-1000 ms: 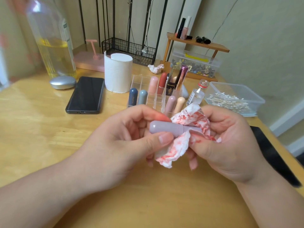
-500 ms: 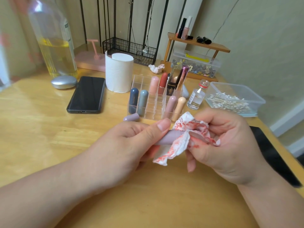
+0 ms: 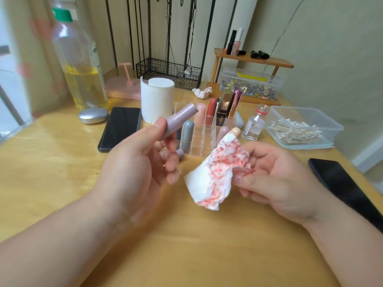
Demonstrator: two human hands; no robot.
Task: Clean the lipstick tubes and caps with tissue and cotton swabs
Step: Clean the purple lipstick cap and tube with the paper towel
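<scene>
My left hand holds a mauve lipstick tube between thumb and fingers, tilted up to the right above the table. My right hand pinches a white tissue stained red, a little apart from the tube. A mauve cap lies on the table beside a clear acrylic organizer that holds several lipsticks. A clear tub of cotton swabs sits at the right.
A toilet paper roll, a black phone, a silver oval object and a large bottle of yellow liquid stand at the back left. A small glass bottle is by the tub. A dark tablet lies at the right edge.
The two hands have separated: my left hand lifted the lipstick tube up and left out of the tissue, and my right hand keeps the tissue, now partly unfolded.
</scene>
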